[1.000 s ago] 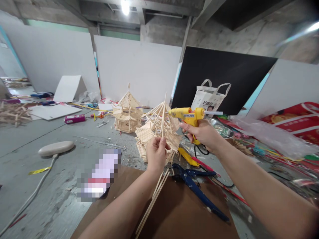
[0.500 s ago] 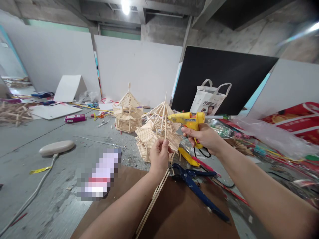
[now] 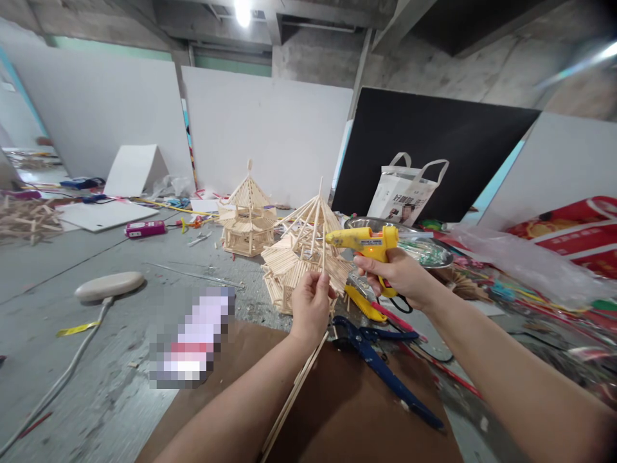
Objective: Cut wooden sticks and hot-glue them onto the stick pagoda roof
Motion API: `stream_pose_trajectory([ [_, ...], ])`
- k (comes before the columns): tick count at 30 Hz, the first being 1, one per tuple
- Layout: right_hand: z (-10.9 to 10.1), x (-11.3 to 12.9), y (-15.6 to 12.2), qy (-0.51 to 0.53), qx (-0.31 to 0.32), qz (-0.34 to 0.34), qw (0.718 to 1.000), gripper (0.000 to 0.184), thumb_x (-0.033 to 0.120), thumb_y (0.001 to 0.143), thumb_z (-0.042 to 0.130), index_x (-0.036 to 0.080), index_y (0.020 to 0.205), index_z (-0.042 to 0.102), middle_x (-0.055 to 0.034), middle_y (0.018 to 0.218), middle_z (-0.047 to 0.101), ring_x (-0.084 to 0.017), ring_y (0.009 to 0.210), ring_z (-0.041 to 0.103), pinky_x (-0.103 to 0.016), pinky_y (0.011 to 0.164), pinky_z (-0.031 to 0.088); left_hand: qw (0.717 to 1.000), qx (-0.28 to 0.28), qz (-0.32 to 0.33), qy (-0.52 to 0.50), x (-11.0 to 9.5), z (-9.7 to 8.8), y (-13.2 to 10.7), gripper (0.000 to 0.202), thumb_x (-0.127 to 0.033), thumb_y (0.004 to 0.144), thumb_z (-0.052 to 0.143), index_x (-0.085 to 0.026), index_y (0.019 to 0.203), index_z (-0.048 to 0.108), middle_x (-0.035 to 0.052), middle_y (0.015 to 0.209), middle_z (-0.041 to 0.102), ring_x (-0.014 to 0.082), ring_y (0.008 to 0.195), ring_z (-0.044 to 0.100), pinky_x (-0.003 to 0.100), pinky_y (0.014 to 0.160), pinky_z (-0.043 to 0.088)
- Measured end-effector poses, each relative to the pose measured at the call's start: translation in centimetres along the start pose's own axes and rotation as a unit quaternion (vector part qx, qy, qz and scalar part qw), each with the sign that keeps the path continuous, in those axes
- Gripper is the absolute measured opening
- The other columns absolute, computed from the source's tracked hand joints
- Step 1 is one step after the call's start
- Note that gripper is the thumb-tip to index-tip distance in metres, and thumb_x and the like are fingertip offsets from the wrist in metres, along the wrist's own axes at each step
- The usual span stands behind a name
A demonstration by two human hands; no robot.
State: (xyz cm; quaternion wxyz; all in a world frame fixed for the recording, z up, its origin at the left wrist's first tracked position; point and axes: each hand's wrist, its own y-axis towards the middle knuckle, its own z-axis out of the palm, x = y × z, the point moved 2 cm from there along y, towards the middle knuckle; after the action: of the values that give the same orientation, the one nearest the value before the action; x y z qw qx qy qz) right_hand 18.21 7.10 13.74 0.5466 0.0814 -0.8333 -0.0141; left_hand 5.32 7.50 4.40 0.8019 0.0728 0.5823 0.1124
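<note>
Between thumb and fingers, my left hand (image 3: 311, 305) pinches a thin wooden stick (image 3: 324, 256) that points upward. My right hand (image 3: 393, 270) grips a yellow hot glue gun (image 3: 359, 240), its nozzle pointing left close to the stick's upper end. Behind both hands stands a model pavilion (image 3: 284, 263) built of wooden sticks, with sloping roof sticks meeting at a spire. My left hand and the glue gun cover part of it. A second stick pavilion (image 3: 248, 222) stands farther back on the left. Several loose sticks (image 3: 295, 399) lie under my left forearm.
Blue-handled cutters (image 3: 380, 373) lie on the brown board (image 3: 231, 418), beside a yellow utility knife (image 3: 365, 305). To the left are a pixelated, phone-like object (image 3: 195, 337) and a grey oval device with a cable (image 3: 110, 286). A metal bowl (image 3: 436, 259) sits behind my right hand.
My right hand and the glue gun have moved slightly down and to the right. The stick in my left hand has shifted a little, its upper end now beside the nozzle.
</note>
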Motion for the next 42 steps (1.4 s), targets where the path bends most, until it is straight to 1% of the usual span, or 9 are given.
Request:
stream_pose_trajectory([
  [4, 0.1, -0.1, 0.1, 0.007, 0.002, 0.003, 1.0, 0.022, 0.038, 0.068, 0.059, 0.018, 0.062, 0.052, 0.0007, 0.058, 0.054, -0.005, 0.033, 0.039, -0.022, 0.031, 0.032, 1.0, -0.002, 0.003, 0.003, -0.1, -0.1, 0.0, 0.029, -0.045, 0.074, 0.047, -0.016, 0.066, 0.046, -0.0021, 0.052, 0.053, 0.0052, 0.039, 0.041, 0.017, 0.039, 0.03],
  [9, 0.1, 0.0, 0.0, 0.008, 0.009, 0.005, 1.0, 0.021, 0.037, 0.068, 0.058, 0.019, 0.06, 0.05, 0.0033, 0.046, 0.048, -0.005, 0.031, 0.038, -0.022, 0.031, 0.031, 1.0, -0.002, 0.008, 0.004, -0.1, -0.1, 0.0, 0.029, -0.044, 0.075, 0.046, -0.017, 0.067, 0.045, -0.0026, 0.052, 0.052, 0.0051, 0.04, 0.042, 0.017, 0.041, 0.031],
  [13, 0.1, 0.1, 0.1, 0.019, 0.004, 0.005, 1.0, 0.022, 0.036, 0.067, 0.059, 0.019, 0.058, 0.049, 0.0038, 0.046, 0.048, -0.005, 0.031, 0.039, -0.022, 0.031, 0.03, 1.0, -0.005, 0.008, 0.003, 0.0, 0.0, 0.0, 0.029, -0.045, 0.075, 0.046, -0.016, 0.067, 0.045, -0.0031, 0.051, 0.051, 0.0049, 0.04, 0.041, 0.016, 0.04, 0.03],
  [18, 0.2, 0.3, 0.2, 0.03, 0.003, 0.01, 0.999, 0.025, 0.038, 0.065, 0.061, 0.018, 0.057, 0.048, 0.0053, 0.04, 0.045, -0.005, 0.03, 0.038, -0.021, 0.031, 0.031, 1.0, -0.007, -0.001, 0.002, 0.1, -0.1, 0.1, 0.03, -0.045, 0.075, 0.046, -0.016, 0.067, 0.045, -0.0031, 0.051, 0.052, 0.0048, 0.039, 0.04, 0.016, 0.039, 0.029],
  [24, 0.1, 0.5, 0.5, 0.049, -0.012, 0.007, 0.999, 0.024, 0.039, 0.063, 0.062, 0.018, 0.06, 0.05, 0.0044, 0.046, 0.048, -0.004, 0.03, 0.038, -0.021, 0.031, 0.033, 1.0, -0.008, -0.006, 0.002, 0.2, -0.2, 0.1, 0.03, -0.045, 0.074, 0.047, -0.017, 0.066, 0.045, -0.0026, 0.051, 0.052, 0.0049, 0.039, 0.04, 0.016, 0.038, 0.029],
  [28, 0.0, 0.4, 0.9, 0.044, -0.008, -0.001, 0.999, 0.025, 0.039, 0.063, 0.063, 0.018, 0.056, 0.05, 0.003, 0.051, 0.05, -0.005, 0.032, 0.04, -0.022, 0.032, 0.034, 1.0, -0.011, -0.009, 0.0, 0.2, -0.1, 0.1, 0.03, -0.046, 0.073, 0.048, -0.017, 0.066, 0.045, -0.0024, 0.051, 0.052, 0.0051, 0.039, 0.04, 0.016, 0.038, 0.029],
  [34, -0.1, 0.5, 1.1, 0.033, -0.011, -0.007, 0.999, 0.027, 0.039, 0.064, 0.062, 0.019, 0.053, 0.048, 0.0044, 0.043, 0.045, -0.006, 0.031, 0.04, -0.022, 0.032, 0.035, 1.0, -0.003, -0.003, 0.005, 0.1, -0.2, 0.1, 0.03, -0.046, 0.074, 0.047, -0.016, 0.066, 0.045, -0.0023, 0.052, 0.052, 0.005, 0.039, 0.041, 0.016, 0.038, 0.029],
  [42, -0.2, 0.6, 1.4, 0.027, 0.0, -0.014, 1.0, 0.028, 0.04, 0.068, 0.057, 0.019, 0.052, 0.048, 0.005, 0.038, 0.042, -0.006, 0.031, 0.038, -0.023, 0.034, 0.036, 1.0, -0.008, -0.013, 0.001, 0.2, -0.2, 0.2, 0.031, -0.046, 0.074, 0.047, -0.016, 0.065, 0.045, -0.003, 0.05, 0.052, 0.0046, 0.038, 0.039, 0.016, 0.038, 0.028],
])
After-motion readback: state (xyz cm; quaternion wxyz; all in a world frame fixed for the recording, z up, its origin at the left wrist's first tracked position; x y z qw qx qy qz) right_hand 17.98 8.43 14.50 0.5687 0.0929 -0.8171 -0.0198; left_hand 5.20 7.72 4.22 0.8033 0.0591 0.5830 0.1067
